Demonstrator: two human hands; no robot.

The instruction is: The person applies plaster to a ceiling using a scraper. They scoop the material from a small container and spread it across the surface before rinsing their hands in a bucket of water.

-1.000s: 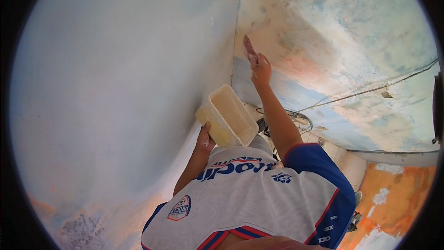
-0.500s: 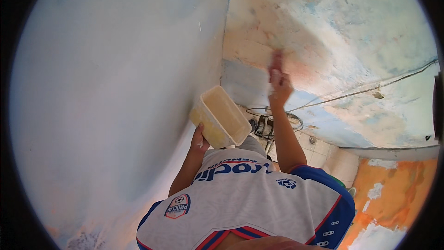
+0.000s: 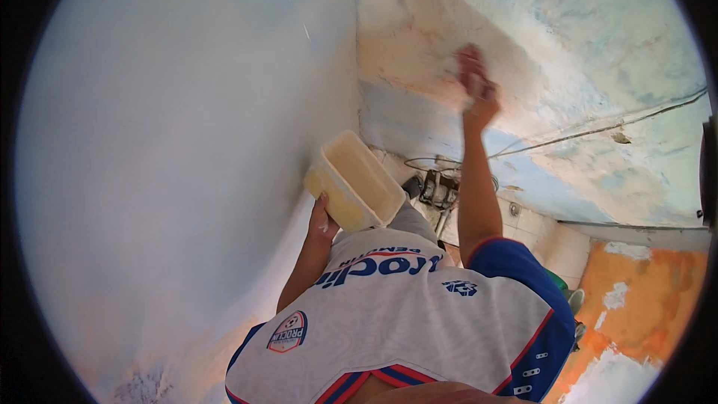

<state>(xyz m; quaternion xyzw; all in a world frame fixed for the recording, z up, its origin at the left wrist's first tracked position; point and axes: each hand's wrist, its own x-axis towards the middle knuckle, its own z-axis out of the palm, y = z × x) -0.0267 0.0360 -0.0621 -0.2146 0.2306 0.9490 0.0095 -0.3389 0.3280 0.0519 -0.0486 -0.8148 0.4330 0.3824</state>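
My left hand (image 3: 321,221) grips the side of a rectangular cream plastic tub (image 3: 359,176), which is tilted in front of my body and has pale residue inside. Out to the upper right, my right hand (image 3: 482,101) is closed around a reddish hand tool (image 3: 470,61), blurred by motion, against or just in front of a patchy peach and pale blue wall (image 3: 568,45). Pale smears show on both hands. Whether the tool touches the wall I cannot tell.
A smooth whitish wall (image 3: 172,142) fills the left and meets the patchy wall at a corner. Below are a dirty machine (image 3: 437,188) with a looped cable, my shoe (image 3: 411,187) and floor tiles (image 3: 561,254). A cord (image 3: 583,128) crosses the right wall. An orange patched surface (image 3: 636,284) lies lower right.
My right hand and tool have moved rightward, away from the corner, dipping and then rising over the last half second. The tub has shifted slightly left and up in the view.
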